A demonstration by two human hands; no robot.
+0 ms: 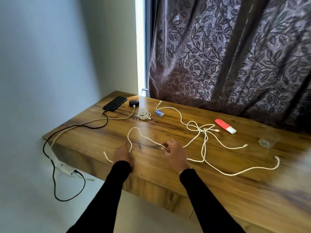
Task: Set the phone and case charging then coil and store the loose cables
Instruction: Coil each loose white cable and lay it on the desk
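Observation:
A black phone (115, 103) lies at the table's far left corner with a black cable (101, 126) plugged into it. Beside it sits a black earbud case (134, 103) with a white cable (121, 118) plugged in. A small coiled white cable (143, 114) rests near the case. Loose white cables (202, 132) sprawl tangled across the middle. My left hand (122, 154) and my right hand (175, 153) each pinch one loose white cable (134, 130) that loops up between them on the wood.
A wooden table (168, 175) stands against a white wall and a patterned curtain (227, 56). On it lie a small blue box (159, 113), a red and white tube (225, 125) and a clear glass (267, 140). A white power strip (66, 169) hangs below the left edge.

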